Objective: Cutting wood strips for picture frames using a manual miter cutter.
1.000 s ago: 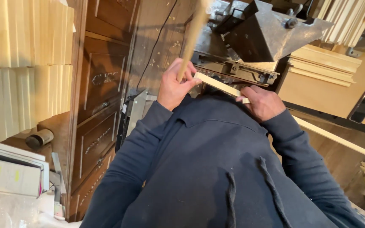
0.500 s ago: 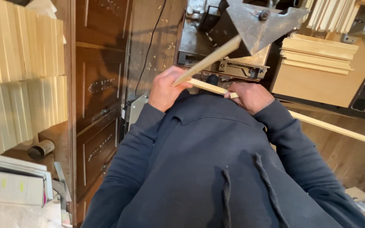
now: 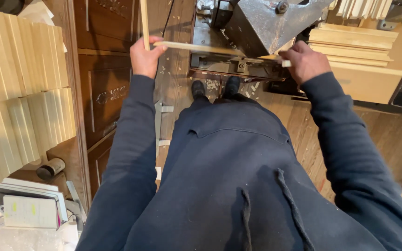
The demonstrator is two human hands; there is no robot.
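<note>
My left hand (image 3: 144, 56) is closed around a thin pale wooden strip (image 3: 143, 21) that stands upright, and it also touches the left end of a long strip (image 3: 196, 47). This long strip lies level across the bed of a grey metal machine (image 3: 266, 23), under its hood. My right hand (image 3: 305, 61) grips the same long strip at the machine's right side. From there the strip carries on to the right edge of the view. Below, my dark sweatshirt fills the view, and my two black shoes (image 3: 215, 87) stand at the machine's base.
Stacks of pale cut boards (image 3: 19, 74) rise at the left beside a dark carved wooden cabinet (image 3: 105, 93). More slats (image 3: 354, 39) are piled on a bench behind my right hand. A tape roll (image 3: 50, 168) and papers (image 3: 29, 210) lie lower left. Wood chips litter the floor.
My hands have spread apart, the left moving far to the left. The long strip now lies level under the hood, and the second strip has swung from slanted to upright.
</note>
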